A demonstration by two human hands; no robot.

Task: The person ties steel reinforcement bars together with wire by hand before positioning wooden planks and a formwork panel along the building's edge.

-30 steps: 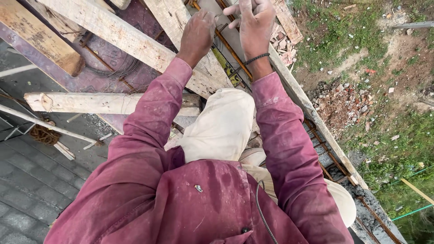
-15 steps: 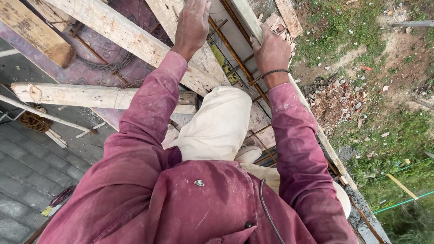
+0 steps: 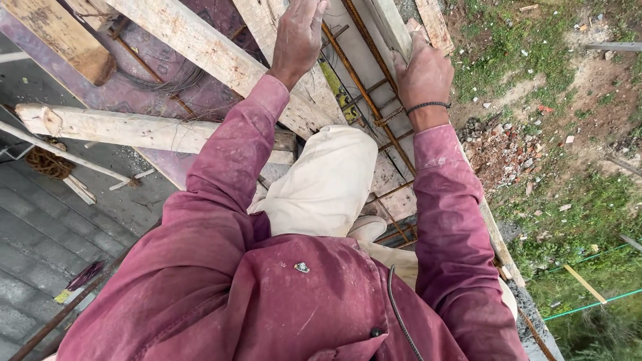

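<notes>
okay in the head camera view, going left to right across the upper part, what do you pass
Short timber block → long diagonal plank → left hand → rusty rebar → right hand → rubble pile → grass.

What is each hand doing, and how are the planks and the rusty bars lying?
Left hand: flat on a slanted plank, fingers spread.
Right hand: gripping the edge board.
Rusty bars: lying lengthwise, tied with cross pieces.
Lower plank: lying flat, crosswise.

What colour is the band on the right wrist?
Black, a thin wristband just below the right hand; seen in the head view.
</notes>
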